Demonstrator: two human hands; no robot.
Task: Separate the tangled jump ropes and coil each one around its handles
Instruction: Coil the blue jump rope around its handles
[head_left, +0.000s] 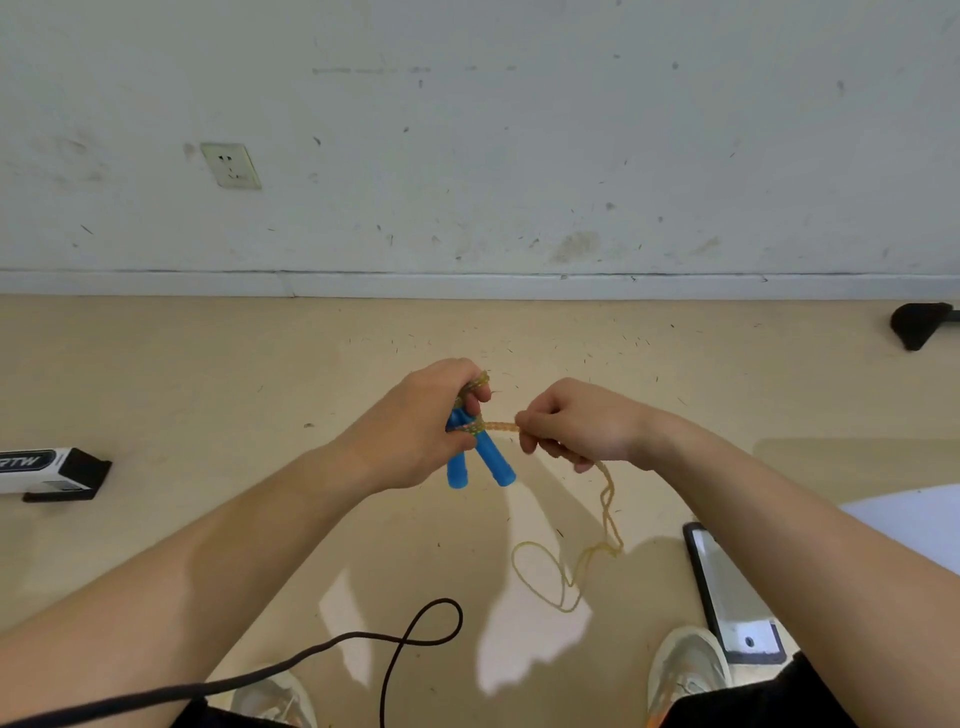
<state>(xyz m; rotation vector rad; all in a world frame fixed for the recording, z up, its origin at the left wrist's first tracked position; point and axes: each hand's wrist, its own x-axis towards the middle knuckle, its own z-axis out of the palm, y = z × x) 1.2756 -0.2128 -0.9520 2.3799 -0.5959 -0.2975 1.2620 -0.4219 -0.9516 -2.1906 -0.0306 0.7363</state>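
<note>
Yellow jump rope (607, 500): we pinch it in our right hand (582, 427), fingers curled round it. A short taut stretch runs across to our left hand (415, 431). The left hand grips both blue handles (494, 463) together, with a few turns of rope wound round their upper part and the lower ends poking out below the fist. The slack hangs from under the right hand and lies in loose loops on the floor (156, 374) below it. Black jump rope (415, 640) lies on the floor below the left hand, curled in one loop. Dark phone (727, 597) lies below the right hand, beside the forearm.
</note>
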